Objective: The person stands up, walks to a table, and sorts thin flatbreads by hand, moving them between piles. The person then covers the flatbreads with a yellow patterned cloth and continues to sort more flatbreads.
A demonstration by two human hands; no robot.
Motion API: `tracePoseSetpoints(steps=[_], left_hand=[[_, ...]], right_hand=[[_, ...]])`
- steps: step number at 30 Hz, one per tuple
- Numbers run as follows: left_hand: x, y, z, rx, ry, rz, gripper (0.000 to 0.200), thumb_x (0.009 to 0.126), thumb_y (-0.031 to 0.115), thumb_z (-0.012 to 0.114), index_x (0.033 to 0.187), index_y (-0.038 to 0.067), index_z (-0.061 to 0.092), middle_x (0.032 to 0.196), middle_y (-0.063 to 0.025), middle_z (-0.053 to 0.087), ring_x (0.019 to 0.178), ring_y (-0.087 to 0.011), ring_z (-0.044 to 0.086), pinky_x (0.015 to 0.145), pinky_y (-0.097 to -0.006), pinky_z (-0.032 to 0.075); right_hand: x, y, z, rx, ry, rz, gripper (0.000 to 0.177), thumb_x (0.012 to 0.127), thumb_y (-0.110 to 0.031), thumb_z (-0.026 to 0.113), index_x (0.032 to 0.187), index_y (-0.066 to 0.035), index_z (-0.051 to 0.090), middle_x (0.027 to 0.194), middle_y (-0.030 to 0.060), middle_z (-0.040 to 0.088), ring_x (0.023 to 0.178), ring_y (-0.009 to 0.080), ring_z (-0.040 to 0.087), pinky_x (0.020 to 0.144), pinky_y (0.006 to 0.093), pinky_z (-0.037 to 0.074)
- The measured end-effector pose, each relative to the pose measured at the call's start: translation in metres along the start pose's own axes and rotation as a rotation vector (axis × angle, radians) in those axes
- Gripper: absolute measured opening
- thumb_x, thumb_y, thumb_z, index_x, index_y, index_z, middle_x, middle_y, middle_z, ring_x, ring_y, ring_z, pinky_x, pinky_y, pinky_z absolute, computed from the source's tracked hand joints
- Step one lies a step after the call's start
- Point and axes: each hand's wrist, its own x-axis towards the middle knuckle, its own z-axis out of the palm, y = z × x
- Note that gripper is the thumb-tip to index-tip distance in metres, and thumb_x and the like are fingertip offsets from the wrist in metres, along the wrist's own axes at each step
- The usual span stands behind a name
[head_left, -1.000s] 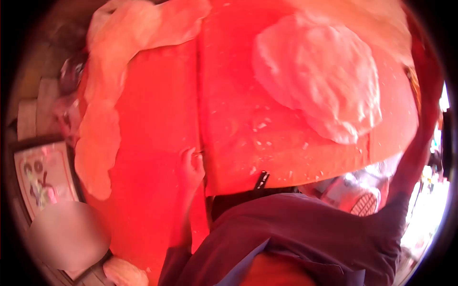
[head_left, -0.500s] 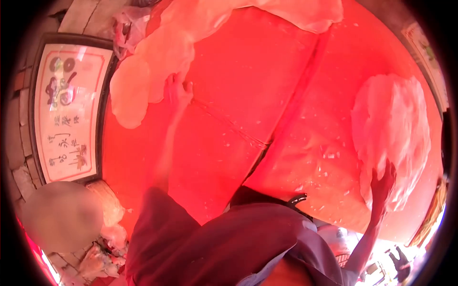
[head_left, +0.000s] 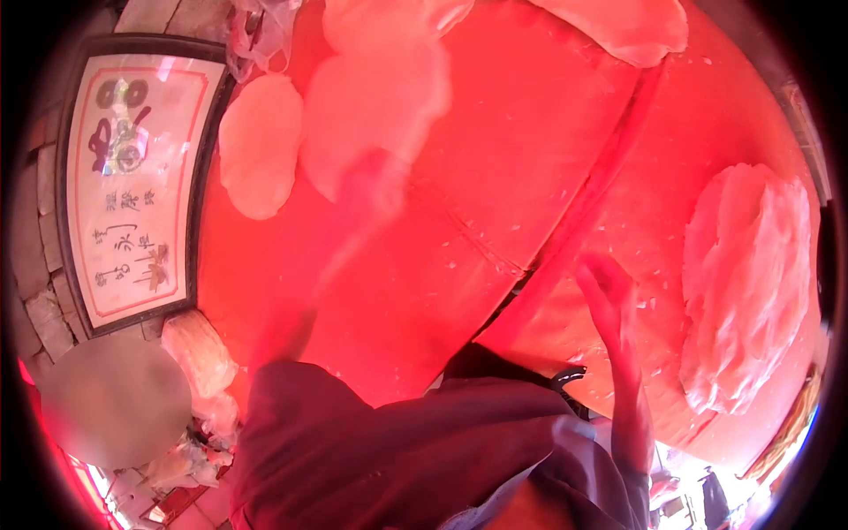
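Observation:
My left hand (head_left: pixel 382 181), smeared by motion, is at the lower edge of a pale, thin flat sheet (head_left: pixel 375 110). It appears to grip that edge, though the fingertips are hard to make out. Beside it, to the left, lies a smaller oval pale sheet (head_left: pixel 261 146). My right hand (head_left: pixel 609 287) is over the red cover, its fingers loosely curled with a gap between them and nothing visible in it. To its right, apart from it, rests a pile of pale sheets (head_left: pixel 746 287) with a wrinkled surface.
A red cover (head_left: pixel 495 150) with a dark seam (head_left: pixel 521 296) spreads under the sheets, with small pale scraps on it. More pale sheet (head_left: pixel 632 31) lies at the far edge. A framed panel with writing (head_left: pixel 141 185) and a plastic bag (head_left: pixel 261 35) are on the left.
My right hand has come off the pile on the right and moved left. My left hand has moved right, and the pale sheet by it has shifted right, away from the smaller oval one.

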Motion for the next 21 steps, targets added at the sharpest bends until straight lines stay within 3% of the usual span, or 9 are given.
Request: tracePoseSetpoints(steps=[2, 4, 6, 9, 11, 14, 17, 20, 21], left_hand=[[-0.045, 0.041, 0.015, -0.206, -0.005, 0.057, 0.007, 0.084, 0.01, 0.062, 0.085, 0.004, 0.06, 0.084, -0.0146, 0.059, 0.074, -0.03, 0.062, 0.061, -0.0425, 0.05], [-0.044, 0.098, -0.015, -0.371, -0.074, 0.217, 0.01, 0.086, 0.012, 0.062, 0.092, 0.004, 0.062, 0.089, -0.0147, 0.061, 0.079, -0.0301, 0.063, 0.064, -0.0408, 0.051], [-0.041, 0.123, -0.036, -0.53, -0.136, 0.372, 0.014, 0.089, 0.013, 0.061, 0.099, 0.003, 0.063, 0.093, -0.0147, 0.063, 0.084, -0.0302, 0.065, 0.067, -0.0391, 0.052], [-0.038, 0.043, -0.004, -0.376, 0.007, 0.147, 0.022, 0.094, 0.022, 0.061, 0.106, 0.004, 0.062, 0.094, -0.0125, 0.065, 0.085, -0.027, 0.065, 0.071, -0.0388, 0.053], [-0.022, -0.018, 0.009, -0.47, 0.243, -0.477, 0.033, 0.097, 0.032, 0.061, 0.117, 0.006, 0.06, 0.103, -0.0138, 0.066, 0.097, -0.0255, 0.064, 0.084, -0.0361, 0.05], [0.003, -0.106, -0.018, 0.218, 0.363, -0.308, 0.04, 0.09, 0.029, 0.066, 0.122, 0.006, 0.059, 0.108, -0.0189, 0.065, 0.102, -0.0359, 0.063, 0.088, -0.041, 0.05], [-0.005, -0.173, -0.003, 0.382, 0.245, -0.444, 0.047, 0.088, 0.032, 0.065, 0.126, 0.006, 0.057, 0.104, -0.0215, 0.064, 0.095, -0.0417, 0.062, 0.084, -0.0457, 0.051], [-0.006, -0.213, 0.006, 0.493, 0.041, -0.368, 0.042, 0.088, 0.039, 0.064, 0.117, 0.008, 0.062, 0.09, -0.0145, 0.066, 0.078, -0.0351, 0.065, 0.069, -0.0424, 0.053], [-0.004, -0.222, 0.011, 0.501, 0.011, -0.35, 0.039, 0.087, 0.036, 0.064, 0.114, 0.008, 0.062, 0.086, -0.0134, 0.065, 0.074, -0.0338, 0.063, 0.066, -0.0424, 0.052]], right_hand=[[0.026, -0.006, 0.031, 0.584, -0.131, 0.36, 0.044, 0.097, -0.037, 0.06, 0.112, 0.004, 0.065, 0.1, 0.0119, 0.069, 0.087, 0.0233, 0.068, 0.082, 0.0375, 0.054], [0.048, 0.015, 0.05, 0.805, -0.112, 0.471, 0.05, 0.098, -0.042, 0.056, 0.12, 0.003, 0.06, 0.106, 0.0125, 0.067, 0.094, 0.0236, 0.067, 0.086, 0.0379, 0.053], [0.048, -0.004, 0.063, 0.918, -0.041, 0.423, 0.059, 0.1, -0.045, 0.051, 0.14, -0.002, 0.046, 0.127, 0.0114, 0.06, 0.115, 0.0249, 0.058, 0.098, 0.0382, 0.048], [0.037, 0.001, 0.059, 0.893, 0.021, 0.305, 0.053, 0.104, -0.038, 0.045, 0.144, -0.003, 0.04, 0.131, 0.01, 0.056, 0.121, 0.0199, 0.053, 0.098, 0.0312, 0.046], [0.037, 0.011, 0.046, 1.137, -0.07, 0.492, 0.059, 0.103, -0.044, 0.043, 0.147, -0.005, 0.037, 0.144, 0.0083, 0.047, 0.131, 0.0222, 0.046, 0.108, 0.0359, 0.039], [0.037, 0.023, 0.04, 0.902, -0.068, 0.33, 0.046, 0.106, -0.025, 0.041, 0.146, -0.002, 0.037, 0.136, 0.0105, 0.054, 0.123, 0.0187, 0.051, 0.102, 0.0326, 0.043], [0.034, 0.02, 0.045, 0.684, -0.03, 0.19, 0.043, 0.107, -0.02, 0.039, 0.146, -0.002, 0.039, 0.136, 0.0109, 0.054, 0.122, 0.0173, 0.051, 0.101, 0.0325, 0.044], [0.031, -0.005, 0.05, 1.023, 0.06, 0.33, 0.056, 0.101, -0.036, 0.052, 0.148, -0.008, 0.038, 0.14, 0.0089, 0.052, 0.128, 0.0203, 0.049, 0.105, 0.035, 0.04], [0.033, 0.008, 0.047, 0.482, 0.088, -0.01, 0.058, 0.096, -0.029, 0.059, 0.147, -0.008, 0.04, 0.138, 0.0105, 0.054, 0.126, 0.0209, 0.051, 0.104, 0.0352, 0.041]])
